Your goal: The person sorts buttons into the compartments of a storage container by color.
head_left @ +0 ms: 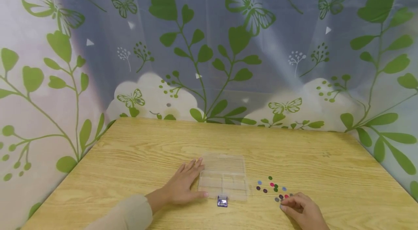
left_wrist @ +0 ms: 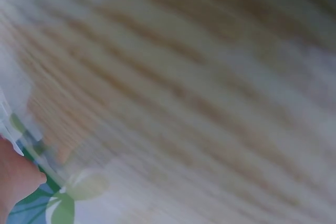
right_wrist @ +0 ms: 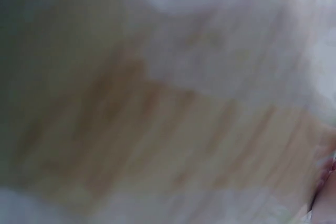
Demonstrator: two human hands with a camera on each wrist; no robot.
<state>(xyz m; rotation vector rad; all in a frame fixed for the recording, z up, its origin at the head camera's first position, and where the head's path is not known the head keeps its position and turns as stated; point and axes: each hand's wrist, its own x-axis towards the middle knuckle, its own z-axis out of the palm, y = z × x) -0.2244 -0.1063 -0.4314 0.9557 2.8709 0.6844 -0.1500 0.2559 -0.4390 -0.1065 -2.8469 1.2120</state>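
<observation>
A clear plastic compartment box (head_left: 222, 177) lies on the wooden table. My left hand (head_left: 183, 186), fingers and thumb spread, rests against its left side. Right of the box lie several small flat round discs in green, red, blue, grey and dark purple, among them a green disc (head_left: 270, 178) and a dark purple disc (head_left: 265, 191). At their near edge my right hand (head_left: 303, 208) pinches a small blue disc (head_left: 281, 206) between thumb and fingers, partly hidden by the fingertips. Both wrist views show mostly blurred table, with a bit of hand at one edge.
A small shiny purple-edged square piece (head_left: 222, 201) sits at the box's front edge. Bare wooden tabletop (head_left: 147, 146) stretches behind and to the left. A curtain (head_left: 209, 41) printed with leaves and butterflies hangs along the table's far edge and sides.
</observation>
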